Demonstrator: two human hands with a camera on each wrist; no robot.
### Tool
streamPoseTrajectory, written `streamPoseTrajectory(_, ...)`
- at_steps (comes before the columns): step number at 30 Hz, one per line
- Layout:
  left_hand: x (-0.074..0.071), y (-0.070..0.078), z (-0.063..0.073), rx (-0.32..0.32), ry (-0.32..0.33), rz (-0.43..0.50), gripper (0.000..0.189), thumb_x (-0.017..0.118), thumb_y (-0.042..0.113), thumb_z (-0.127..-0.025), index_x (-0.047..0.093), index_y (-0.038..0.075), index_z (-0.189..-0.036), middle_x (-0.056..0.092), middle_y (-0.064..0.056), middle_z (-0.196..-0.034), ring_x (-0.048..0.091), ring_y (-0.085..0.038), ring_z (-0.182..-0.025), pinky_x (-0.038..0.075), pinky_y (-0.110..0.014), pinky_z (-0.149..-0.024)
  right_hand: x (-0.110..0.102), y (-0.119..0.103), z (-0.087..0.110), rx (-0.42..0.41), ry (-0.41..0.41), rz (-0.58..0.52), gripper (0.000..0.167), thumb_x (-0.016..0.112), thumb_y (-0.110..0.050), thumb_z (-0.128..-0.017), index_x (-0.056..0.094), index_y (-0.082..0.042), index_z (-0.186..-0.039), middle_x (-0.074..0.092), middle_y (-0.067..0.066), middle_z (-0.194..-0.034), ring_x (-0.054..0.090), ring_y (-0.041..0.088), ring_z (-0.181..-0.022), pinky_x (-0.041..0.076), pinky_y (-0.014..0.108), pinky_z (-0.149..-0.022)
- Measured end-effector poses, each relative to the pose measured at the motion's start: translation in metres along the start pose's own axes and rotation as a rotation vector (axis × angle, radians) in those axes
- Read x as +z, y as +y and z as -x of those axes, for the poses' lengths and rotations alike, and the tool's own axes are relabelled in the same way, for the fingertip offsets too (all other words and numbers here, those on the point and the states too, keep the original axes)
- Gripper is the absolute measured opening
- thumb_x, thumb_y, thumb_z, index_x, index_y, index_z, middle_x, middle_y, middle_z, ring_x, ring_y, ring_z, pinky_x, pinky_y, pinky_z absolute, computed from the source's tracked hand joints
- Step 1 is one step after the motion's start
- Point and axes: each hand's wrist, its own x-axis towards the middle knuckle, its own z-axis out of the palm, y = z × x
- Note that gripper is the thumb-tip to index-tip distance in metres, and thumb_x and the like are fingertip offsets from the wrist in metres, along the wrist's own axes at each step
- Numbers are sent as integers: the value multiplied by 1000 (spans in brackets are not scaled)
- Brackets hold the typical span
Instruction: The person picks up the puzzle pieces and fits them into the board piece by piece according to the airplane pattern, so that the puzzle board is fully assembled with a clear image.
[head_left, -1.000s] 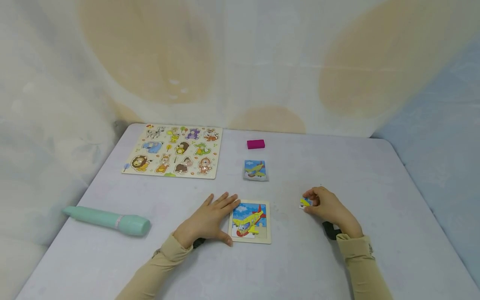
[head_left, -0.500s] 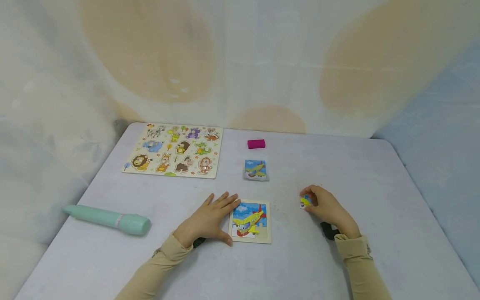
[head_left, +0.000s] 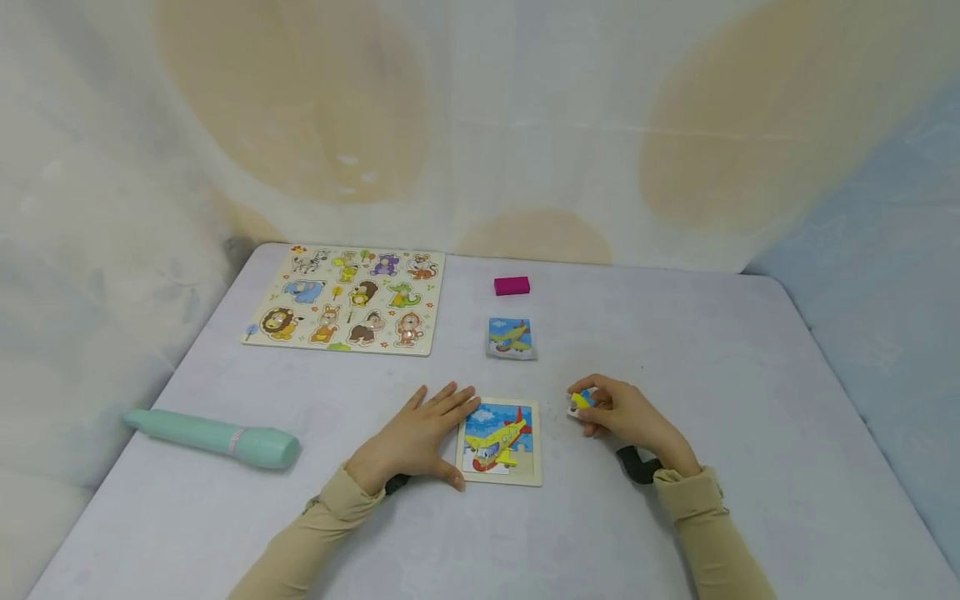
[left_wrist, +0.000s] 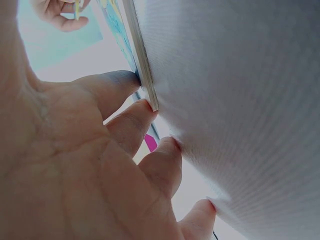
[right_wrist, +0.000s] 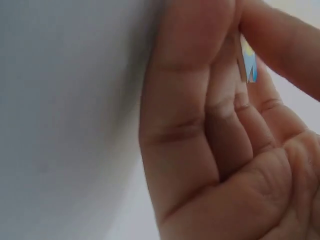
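Note:
A small framed jigsaw puzzle (head_left: 495, 435) of a yellow airplane lies on the table, with a bare gap at its lower right. Along its left edge rests my left hand (head_left: 423, 437), fingers spread and straight; in the left wrist view its fingertips touch the frame's corner and the tabletop. To the right of the puzzle, my right hand (head_left: 626, 417) pinches a puzzle piece (head_left: 581, 402) between thumb and fingers. The piece is yellow, blue and white; the right wrist view shows only its edge, the rest hidden by the fingers.
Behind the puzzle lies a small airplane picture packet (head_left: 511, 337), and beyond it a magenta block (head_left: 512, 286). A wooden animal puzzle board (head_left: 345, 300) is at the back left. A mint-green toy microphone (head_left: 213, 437) lies at the left. Fabric walls (head_left: 540, 125) enclose the table.
My right hand has moved left with the puzzle piece, closer to the framed puzzle. The left hand has stayed in place at the frame.

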Motion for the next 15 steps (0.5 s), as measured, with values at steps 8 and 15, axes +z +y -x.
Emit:
streamPoseTrajectory(8,0,0,0,2,-1,-5,112,84,55,-62,33,11,-151,28,-6,-160,18,-32,-150,13,-62,-118,35,-22,-7,-32,-167,-73,21,62,-12,-94,68,-4,-112,61,5,-76,57,14,-61,47,20,-54)
streamPoseTrajectory(15,-1,0,0,1,0,-2,111,84,55,-63,34,11,-151,28,-6,-160,19,-32,-150,14,-62,-118,60,-36,-6,-105,-186,62,15,70,-13,-87,75,-11,-102,65,-3,-83,45,8,-67,34,16,-56)
